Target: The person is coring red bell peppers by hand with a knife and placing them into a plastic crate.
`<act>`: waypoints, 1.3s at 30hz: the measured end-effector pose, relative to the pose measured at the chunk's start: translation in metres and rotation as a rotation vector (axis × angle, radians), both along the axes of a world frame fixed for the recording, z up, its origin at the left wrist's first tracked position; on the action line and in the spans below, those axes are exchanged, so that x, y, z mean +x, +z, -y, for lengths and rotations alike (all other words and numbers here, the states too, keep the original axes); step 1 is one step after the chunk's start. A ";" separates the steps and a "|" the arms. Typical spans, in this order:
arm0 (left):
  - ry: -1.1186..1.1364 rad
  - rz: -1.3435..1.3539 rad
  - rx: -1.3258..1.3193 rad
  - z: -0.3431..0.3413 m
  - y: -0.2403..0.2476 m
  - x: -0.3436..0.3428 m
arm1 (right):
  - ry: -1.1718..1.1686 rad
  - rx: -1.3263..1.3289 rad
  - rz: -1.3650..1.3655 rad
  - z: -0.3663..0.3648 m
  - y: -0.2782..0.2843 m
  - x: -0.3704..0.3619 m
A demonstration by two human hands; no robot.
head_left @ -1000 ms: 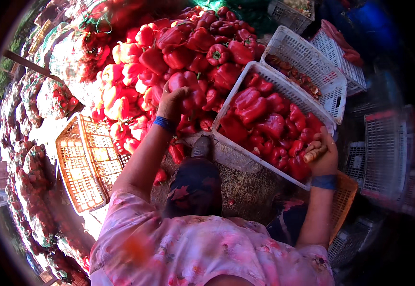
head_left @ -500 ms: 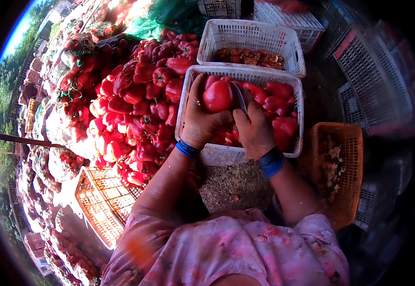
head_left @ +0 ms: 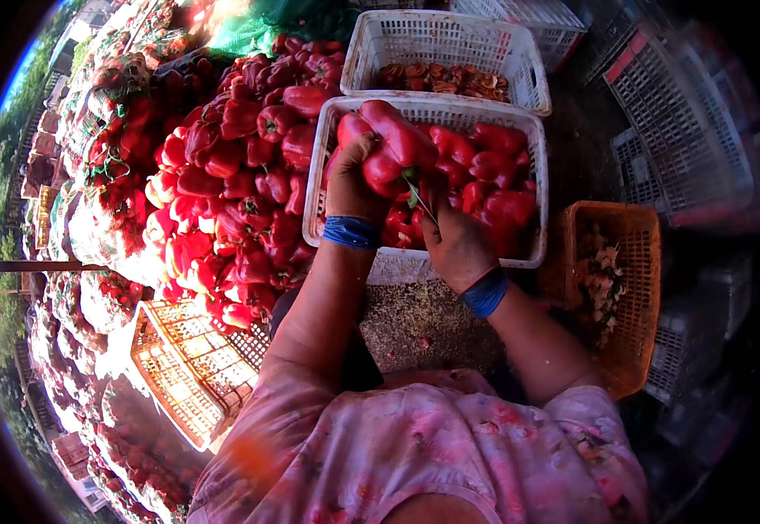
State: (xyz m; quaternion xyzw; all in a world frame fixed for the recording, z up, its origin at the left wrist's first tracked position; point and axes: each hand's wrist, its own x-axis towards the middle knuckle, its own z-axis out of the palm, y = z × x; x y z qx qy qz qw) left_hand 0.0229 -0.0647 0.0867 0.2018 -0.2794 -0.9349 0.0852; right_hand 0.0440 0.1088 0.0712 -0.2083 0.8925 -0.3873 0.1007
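A large red bell pepper (head_left: 390, 144) is held over a white plastic crate (head_left: 317, 188). My left hand (head_left: 351, 185) is closed around its left side. The pepper's green stem (head_left: 412, 190) points toward me. My right hand (head_left: 463, 244) is closed on a small knife (head_left: 423, 204), whose thin blade edge shows beside the stem; most of the knife is hidden by the fingers. More red bell peppers (head_left: 511, 208) lie in the crate below and to the right of my hands. Blue bands circle both wrists.
A big heap of red peppers (head_left: 223, 183) lies left of the crate. Behind it, another white crate (head_left: 528, 65) holds cut pepper pieces. An orange crate (head_left: 646, 288) with pale scraps stands at right, a yellow-orange crate (head_left: 179, 371) at lower left. Grey crates (head_left: 677, 131) stack at far right.
The pepper has been turned, so its stem now faces me. My left hand has moved under its left side. My right hand has lowered slightly, bringing the knife to the stem.
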 end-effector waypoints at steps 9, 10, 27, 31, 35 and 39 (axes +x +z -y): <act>-0.247 -0.028 0.005 0.020 -0.028 0.005 | -0.092 -0.840 0.503 -0.005 0.033 -0.029; -0.283 -0.001 -0.044 0.011 -0.027 0.009 | -0.050 -0.781 0.579 -0.006 0.045 -0.031; -0.617 0.060 -0.151 -0.002 -0.029 0.018 | 0.093 -0.557 0.547 -0.052 -0.010 -0.044; -0.674 -0.035 0.017 0.000 -0.027 0.017 | 0.009 -0.867 0.994 -0.062 -0.011 -0.055; -0.535 -0.018 0.336 -0.002 -0.015 0.016 | 0.129 -1.104 1.177 -0.067 -0.024 -0.061; -0.477 -0.039 0.177 0.011 -0.024 0.009 | -0.087 -1.015 0.889 -0.050 -0.021 -0.057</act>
